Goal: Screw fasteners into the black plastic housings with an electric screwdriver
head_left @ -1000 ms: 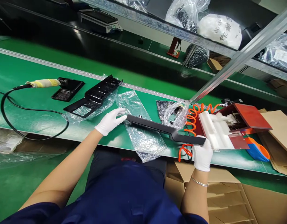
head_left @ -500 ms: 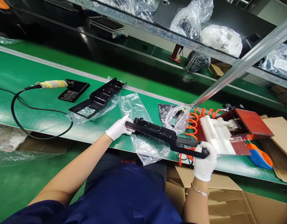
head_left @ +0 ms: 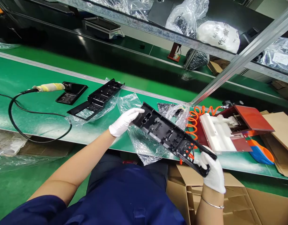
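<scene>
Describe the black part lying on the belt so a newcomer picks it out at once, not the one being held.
Start at the green belt and find the yellow-taped tool with its looping black cable at the left. Just right of the small black tray lies the long black ribbed panel, resting on a clear plastic bag. Unlike the similar held panel, no hand touches it.
</scene>
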Motion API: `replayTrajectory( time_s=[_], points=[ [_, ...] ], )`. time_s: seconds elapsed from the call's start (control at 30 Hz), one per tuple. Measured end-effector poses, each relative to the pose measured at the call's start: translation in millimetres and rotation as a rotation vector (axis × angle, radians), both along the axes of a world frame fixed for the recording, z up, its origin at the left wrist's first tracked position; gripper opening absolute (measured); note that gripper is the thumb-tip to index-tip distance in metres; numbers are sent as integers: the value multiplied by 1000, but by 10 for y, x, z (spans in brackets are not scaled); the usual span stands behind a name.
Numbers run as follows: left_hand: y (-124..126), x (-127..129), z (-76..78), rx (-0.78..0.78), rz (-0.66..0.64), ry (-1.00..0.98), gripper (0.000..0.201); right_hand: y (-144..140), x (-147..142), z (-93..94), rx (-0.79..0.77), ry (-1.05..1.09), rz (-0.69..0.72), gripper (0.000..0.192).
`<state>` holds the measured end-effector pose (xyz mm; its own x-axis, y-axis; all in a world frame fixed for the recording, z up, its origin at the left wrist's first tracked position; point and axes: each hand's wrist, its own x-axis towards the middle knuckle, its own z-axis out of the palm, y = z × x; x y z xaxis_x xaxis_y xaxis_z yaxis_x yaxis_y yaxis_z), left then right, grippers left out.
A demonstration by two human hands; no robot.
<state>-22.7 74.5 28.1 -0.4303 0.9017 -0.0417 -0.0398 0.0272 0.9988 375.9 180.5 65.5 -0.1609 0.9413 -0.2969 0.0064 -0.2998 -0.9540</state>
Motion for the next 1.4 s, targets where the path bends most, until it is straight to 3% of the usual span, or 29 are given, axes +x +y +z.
replayTrajectory(
  time_s=[0.13,0.23,0.3,0.4,0.47,0.53,0.63,0.73,0.83,0.97,1.2,1.4],
  points=[
    [233,-205,-175,-289,-76,666,60,-97,219,170,185,72,-198,47],
    [411,-400,-402,-468,-102,858,59,-151,435,273,284,92,-290,46],
    [512,-510,-462,-549,-108,944,58,-187,551,319,315,95,-353,46],
    [590,-482,-352,-601,-88,1056,58,-257,703,383,334,76,-407,50],
    [542,-227,-208,-553,-127,1117,54,-324,813,440,305,63,-431,52],
    [386,211,-82,-464,-242,1152,47,-410,935,501,259,41,-463,51],
    [34,931,-6,-350,-586,1213,49,-574,1112,573,232,-8,-477,50],
    [-199,1325,-45,-385,-661,1228,40,-762,1245,597,223,-67,-496,50],
    [-173,1319,-106,-436,-690,1214,33,-927,1315,591,166,-120,-527,50],
    [63,1116,-111,-449,-724,1175,25,-1039,1303,567,76,-163,-504,59],
    [247,1203,2,-510,-508,1165,33,-1005,1151,521,-79,-178,-430,75],
    [194,1310,11,-507,-466,1187,34,-958,1166,443,-179,-127,-428,73]
  ],
)
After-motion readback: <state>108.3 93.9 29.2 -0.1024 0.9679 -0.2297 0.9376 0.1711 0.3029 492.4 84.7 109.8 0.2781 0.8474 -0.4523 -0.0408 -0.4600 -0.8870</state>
